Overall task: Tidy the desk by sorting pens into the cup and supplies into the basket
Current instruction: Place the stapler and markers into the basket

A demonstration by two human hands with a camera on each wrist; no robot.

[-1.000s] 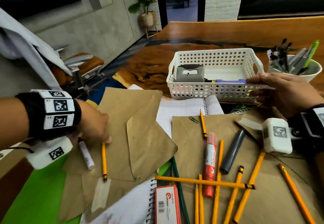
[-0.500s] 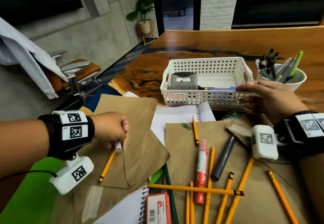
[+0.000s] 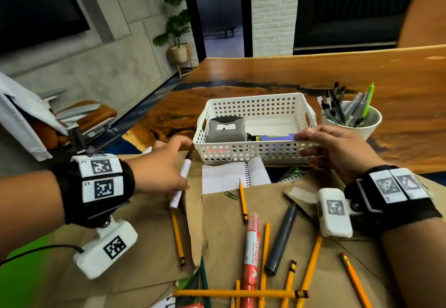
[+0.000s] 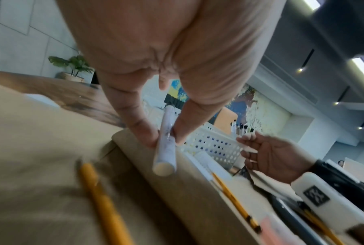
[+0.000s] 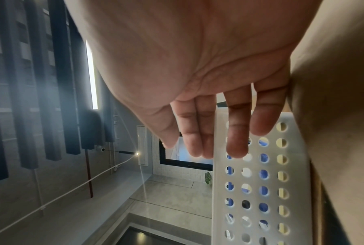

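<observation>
My left hand (image 3: pixel 169 165) pinches a white pen (image 3: pixel 179 187) between thumb and finger, just left of the white basket's (image 3: pixel 253 97) front left corner. The left wrist view shows the white pen (image 4: pixel 166 140) held slanted above a brown envelope (image 4: pixel 40 149). My right hand (image 3: pixel 321 143) rests with straight fingers (image 5: pixel 237 132) on the basket (image 5: pixel 260 182) at its right front rim. A white cup (image 3: pixel 352 124) full of pens stands right of the basket. Inside the basket lie a grey hole punch (image 3: pixel 225 130) and a purple item (image 3: pixel 277 137).
Brown envelopes (image 3: pixel 224 223) and a spiral notebook (image 3: pixel 224 177) cover the near desk. On them lie several yellow pencils (image 3: pixel 177 235), a red marker (image 3: pixel 251 247), a grey marker (image 3: pixel 281 237) and a green paper clip (image 3: pixel 231 195). Bare wood desk (image 3: pixel 362 71) stretches behind the basket.
My left hand picked the white pen up off the envelope and carried it forward and right, up to the basket's left corner. The right hand stayed on the basket.
</observation>
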